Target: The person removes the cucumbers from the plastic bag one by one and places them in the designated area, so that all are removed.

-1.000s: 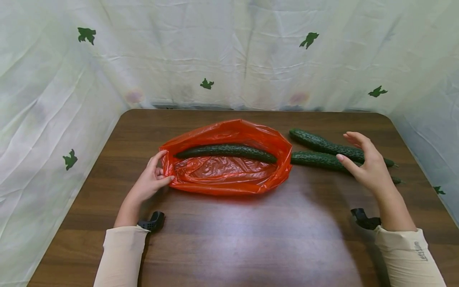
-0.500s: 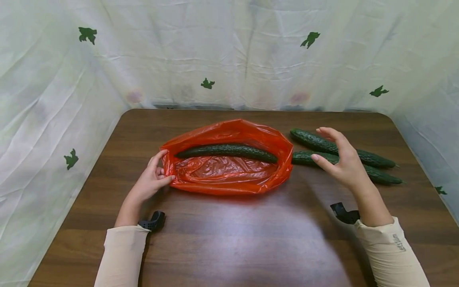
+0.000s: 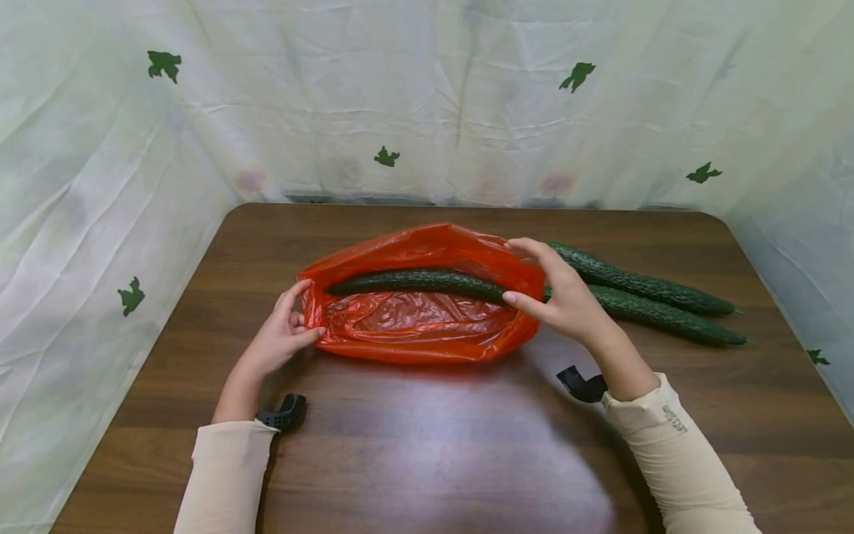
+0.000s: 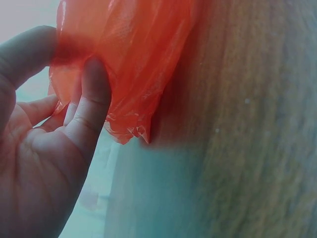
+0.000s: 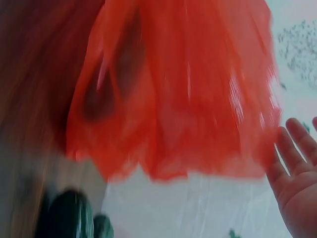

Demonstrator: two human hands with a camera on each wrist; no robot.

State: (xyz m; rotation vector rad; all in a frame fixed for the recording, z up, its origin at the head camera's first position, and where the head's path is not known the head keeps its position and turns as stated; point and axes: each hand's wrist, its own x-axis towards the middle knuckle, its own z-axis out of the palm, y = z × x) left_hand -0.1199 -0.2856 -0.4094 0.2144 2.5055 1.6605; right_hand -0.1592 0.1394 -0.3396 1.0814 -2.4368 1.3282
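Observation:
A red plastic bag (image 3: pixel 407 348) stands with its mouth spread wide, and a cucumber (image 3: pixel 420 279) lies inside it. My left hand (image 3: pixel 276 337) grips the bag's left rim; in the left wrist view the thumb (image 4: pixel 95 82) lies on the red film. At the right rim is my right hand (image 3: pixel 563 297), thumb and fingers apart. Whether it touches the film I cannot tell. Two more cucumbers lie to the right: a rear cucumber (image 3: pixel 640 280) and a front cucumber (image 3: pixel 667 315), their left ends partly hidden behind the right hand and bag.
Everything rests on a brown wooden table (image 3: pixel 427 437). Behind it hangs a pale curtain (image 3: pixel 320 89) with green leaf-like shapes. A black wrist device (image 3: pixel 285 412) is at the left wrist and a similar black device (image 3: pixel 582 384) at the right.
My right hand has moved left, from over the two cucumbers to the bag's right rim. My left hand, the bag and the cucumbers stay where they were.

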